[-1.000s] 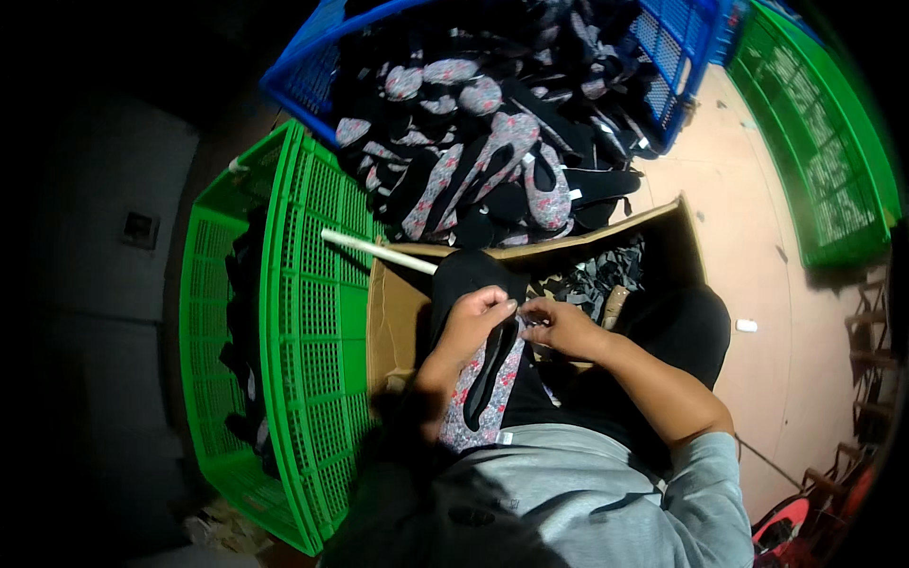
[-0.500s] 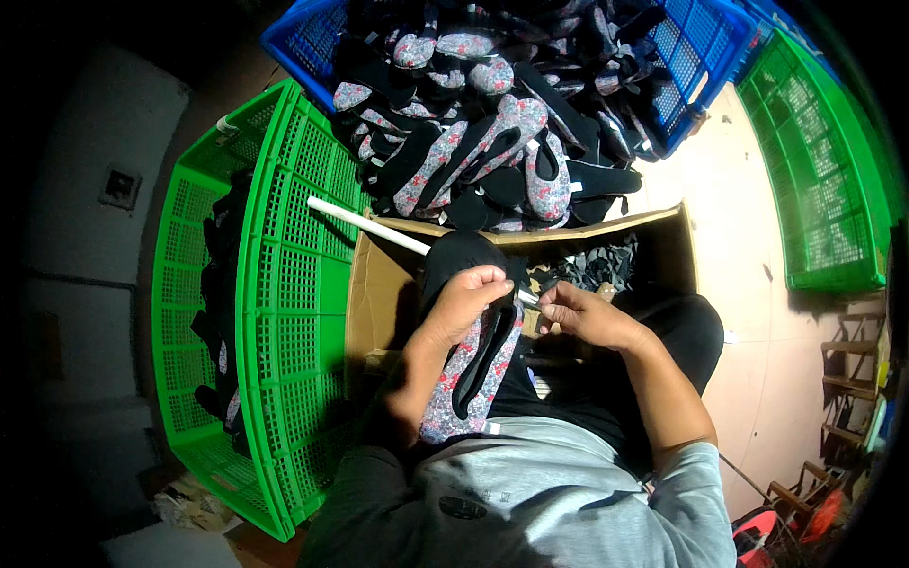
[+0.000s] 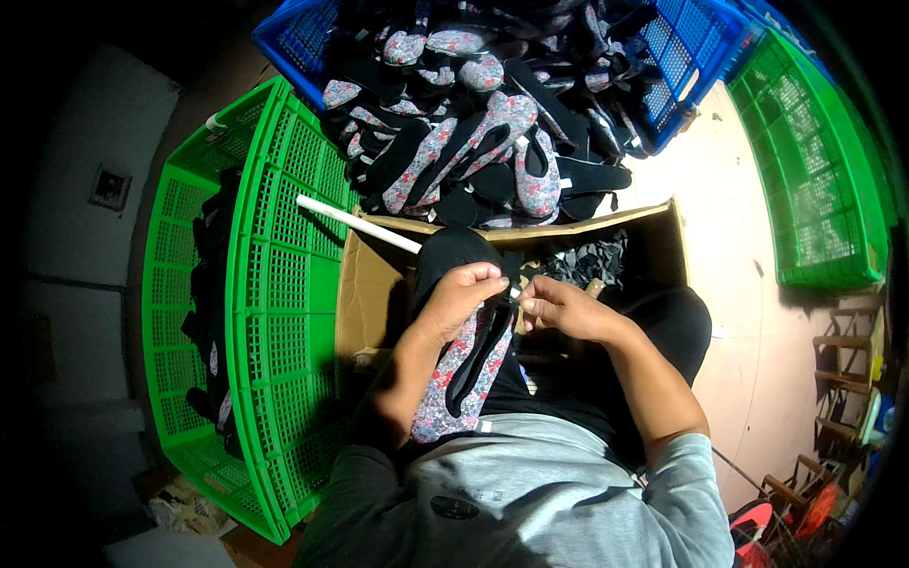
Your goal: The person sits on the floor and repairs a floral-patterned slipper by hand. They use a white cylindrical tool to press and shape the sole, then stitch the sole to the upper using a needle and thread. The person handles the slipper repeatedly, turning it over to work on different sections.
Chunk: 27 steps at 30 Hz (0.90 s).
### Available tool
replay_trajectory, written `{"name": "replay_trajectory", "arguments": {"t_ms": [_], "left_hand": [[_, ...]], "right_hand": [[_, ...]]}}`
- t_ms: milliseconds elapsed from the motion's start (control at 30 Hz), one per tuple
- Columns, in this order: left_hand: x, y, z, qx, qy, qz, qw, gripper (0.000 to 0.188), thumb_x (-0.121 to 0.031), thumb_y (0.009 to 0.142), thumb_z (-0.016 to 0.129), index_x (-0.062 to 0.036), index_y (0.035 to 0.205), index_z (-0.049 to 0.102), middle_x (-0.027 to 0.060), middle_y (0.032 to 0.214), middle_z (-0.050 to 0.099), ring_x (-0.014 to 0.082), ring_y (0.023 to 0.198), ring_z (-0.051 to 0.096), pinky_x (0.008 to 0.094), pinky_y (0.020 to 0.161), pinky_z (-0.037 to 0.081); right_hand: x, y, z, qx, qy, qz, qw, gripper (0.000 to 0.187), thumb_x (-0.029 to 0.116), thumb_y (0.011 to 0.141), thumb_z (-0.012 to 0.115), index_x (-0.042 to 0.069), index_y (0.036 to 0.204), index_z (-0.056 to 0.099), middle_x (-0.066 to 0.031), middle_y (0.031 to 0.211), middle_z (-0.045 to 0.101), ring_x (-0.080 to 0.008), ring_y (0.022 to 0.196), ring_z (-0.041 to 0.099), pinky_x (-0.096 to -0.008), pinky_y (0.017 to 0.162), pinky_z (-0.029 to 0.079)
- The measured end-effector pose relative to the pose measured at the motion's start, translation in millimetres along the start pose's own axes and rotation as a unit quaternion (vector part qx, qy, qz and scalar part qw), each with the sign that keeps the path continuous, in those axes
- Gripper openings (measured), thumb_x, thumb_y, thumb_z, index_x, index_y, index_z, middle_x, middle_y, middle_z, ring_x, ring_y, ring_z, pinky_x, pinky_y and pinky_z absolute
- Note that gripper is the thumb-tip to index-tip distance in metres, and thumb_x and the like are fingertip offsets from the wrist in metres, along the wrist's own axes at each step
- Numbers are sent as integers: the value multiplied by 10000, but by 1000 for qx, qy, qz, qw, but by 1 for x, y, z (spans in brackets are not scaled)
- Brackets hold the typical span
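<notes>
A floral grey-and-red cloth slipper with black lining lies over my lap, its narrow end raised. My left hand pinches that upper end between thumb and fingers. Right beside it, my right hand is closed, thumb against fingertips, close to the slipper's edge. A small pale bit shows between the two hands; what my right fingers hold is too small to make out. Under both hands stands an open cardboard box with dark fabric scraps inside.
A blue crate ahead overflows with similar floral and black slippers. On the left stands a green crate with dark pieces, and another green crate is at the far right. A white tube sticks out past my knee.
My right hand has moved a little left, closer to my left hand and the slipper's end. My left hand keeps its pinch. The whole view has shifted slightly.
</notes>
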<state>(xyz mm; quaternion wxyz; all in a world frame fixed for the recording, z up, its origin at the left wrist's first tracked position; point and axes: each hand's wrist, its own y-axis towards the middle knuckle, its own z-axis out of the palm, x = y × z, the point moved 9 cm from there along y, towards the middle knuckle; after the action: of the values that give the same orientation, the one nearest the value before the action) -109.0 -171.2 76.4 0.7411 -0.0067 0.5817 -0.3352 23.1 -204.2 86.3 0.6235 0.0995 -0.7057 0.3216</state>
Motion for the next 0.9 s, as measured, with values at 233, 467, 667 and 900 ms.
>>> {"name": "replay_trajectory", "arguments": {"t_ms": [233, 467, 667, 900], "left_hand": [[0, 0, 7, 10, -8, -16, 1000, 101, -118, 930, 617, -35, 878, 643, -34, 794, 602, 42, 730, 535, 207, 692, 439], [2, 1, 8, 5, 18, -22, 1000, 121, -130, 932, 610, -30, 877, 650, -20, 801, 623, 51, 729, 549, 210, 700, 450], [7, 6, 4, 7, 31, -6, 999, 108, -118, 941, 605, -48, 861, 624, -19, 789, 620, 53, 697, 572, 205, 646, 471], [8, 8, 4, 12, 33, -2, 999, 113, -121, 942, 605, -51, 855, 620, -16, 791, 619, 55, 689, 575, 205, 630, 476]], "right_hand": [[10, 0, 4, 28, 3, 9, 1000, 185, 242, 1028, 513, 59, 1002, 517, -24, 899, 597, -108, 809, 576, -250, 741, 475], [22, -2, 3, 25, -23, -5, 999, 195, 251, 1022, 531, 59, 988, 534, -17, 834, 614, -93, 773, 570, -247, 681, 451], [18, 1, 3, 34, -30, -10, 999, 208, 250, 1020, 537, 48, 972, 541, -21, 817, 613, -100, 763, 578, -257, 683, 458], [13, 3, 2, 31, -28, -18, 999, 204, 235, 1012, 552, 35, 973, 546, -19, 818, 600, -106, 756, 581, -268, 689, 469]]}}
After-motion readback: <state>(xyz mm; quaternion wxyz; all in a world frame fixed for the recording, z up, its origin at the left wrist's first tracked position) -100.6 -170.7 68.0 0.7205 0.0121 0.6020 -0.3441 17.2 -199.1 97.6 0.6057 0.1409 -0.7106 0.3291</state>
